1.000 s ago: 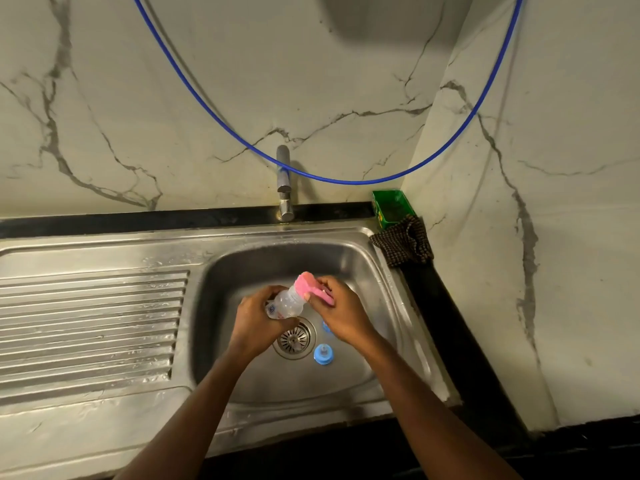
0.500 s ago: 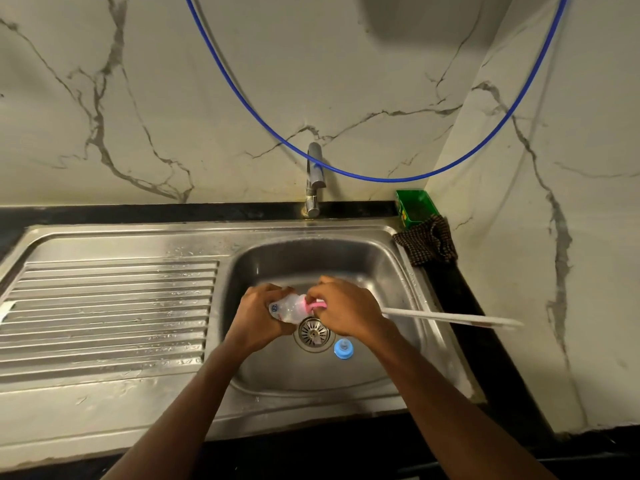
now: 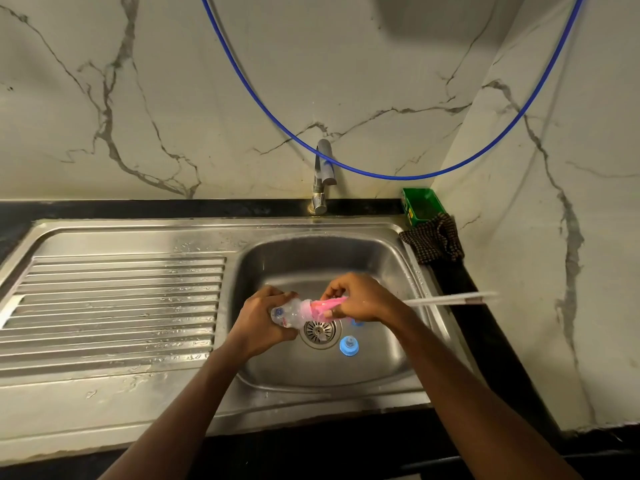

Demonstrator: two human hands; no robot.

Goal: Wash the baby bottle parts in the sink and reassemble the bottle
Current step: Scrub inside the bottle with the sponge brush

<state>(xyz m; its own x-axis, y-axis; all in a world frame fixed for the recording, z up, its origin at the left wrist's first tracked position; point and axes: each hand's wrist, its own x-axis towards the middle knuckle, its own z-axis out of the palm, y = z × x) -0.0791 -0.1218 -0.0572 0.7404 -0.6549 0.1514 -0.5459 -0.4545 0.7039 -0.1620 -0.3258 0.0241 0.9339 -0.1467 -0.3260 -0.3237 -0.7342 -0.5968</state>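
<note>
Since a second ago I have laid the bottle over from its tilt to nearly level, and the pink brush head has gone into its mouth. My left hand is wrapped round the bottle body, just above the drain in the sink. My right hand is pressed round the brush, whose white handle sticks out to the right past the rim. Bottle and brush share one left-to-right axis, so my next stroke should run straight along it, I think. The blue nipple cap lies on the basin floor, nearer my right hand
</note>
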